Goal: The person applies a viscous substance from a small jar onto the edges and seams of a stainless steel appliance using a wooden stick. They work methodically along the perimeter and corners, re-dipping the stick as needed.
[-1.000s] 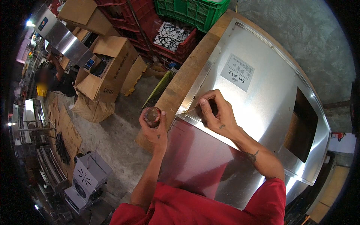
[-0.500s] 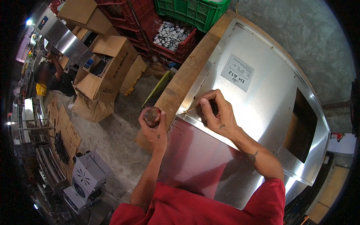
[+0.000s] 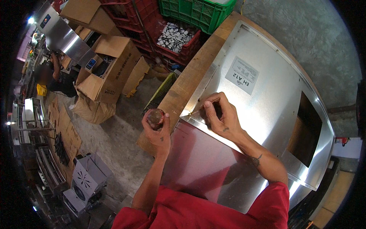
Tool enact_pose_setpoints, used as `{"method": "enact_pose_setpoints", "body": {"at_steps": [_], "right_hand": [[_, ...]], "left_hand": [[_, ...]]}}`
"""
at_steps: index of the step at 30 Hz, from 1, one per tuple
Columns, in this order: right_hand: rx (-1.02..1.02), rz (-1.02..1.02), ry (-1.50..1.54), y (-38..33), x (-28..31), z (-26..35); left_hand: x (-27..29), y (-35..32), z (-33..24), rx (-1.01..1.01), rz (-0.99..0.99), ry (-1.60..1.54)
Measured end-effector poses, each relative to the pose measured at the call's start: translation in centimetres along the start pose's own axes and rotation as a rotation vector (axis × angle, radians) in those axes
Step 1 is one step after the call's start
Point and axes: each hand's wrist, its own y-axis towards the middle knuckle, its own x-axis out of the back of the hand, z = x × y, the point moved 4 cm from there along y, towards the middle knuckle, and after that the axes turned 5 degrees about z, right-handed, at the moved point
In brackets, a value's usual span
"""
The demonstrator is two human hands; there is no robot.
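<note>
Mid-frame, left hand grips a jar; right hand pinches apparently a stick. Steady it against the metal box.

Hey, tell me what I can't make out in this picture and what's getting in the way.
All in the head view:
Thin tool: the right hand covers much of it, so its kind is unclear.
Round container: the left hand hides its lower side; its contents are unclear.
Green crate: cut off by the top edge.
White pieces in the red crate: too small to identify.
</note>
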Motion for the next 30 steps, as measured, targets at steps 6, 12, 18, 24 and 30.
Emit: {"method": "enact_pose_setpoints", "body": {"at_steps": [6, 12, 18, 24, 30], "right_hand": [[0.003, -0.001, 0.006, 0.1, -0.1, 0.0], [0.173, -0.27, 0.111, -0.2, 1.1, -0.2], [0.166, -0.253, -0.047, -2.1, -0.4, 4.6], [0.36, -0.236, -0.274, -4.2, -7.9, 7.0], [0.341, -0.246, -0.398, -3.0, -11.7, 4.0]], "left_hand": [[0.1, 0.0, -0.2, -0.018, 0.004, 0.056], [-0.1, 0.0, 0.1, -0.077, 0.005, -0.008], [0.2, -0.6, -1.3, -0.039, 0.029, 0.019], [-0.2, -0.8, 0.3, -0.248, 0.003, -0.069], [-0.5, -1.2, 0.1, -0.256, -0.009, -0.099]]}}
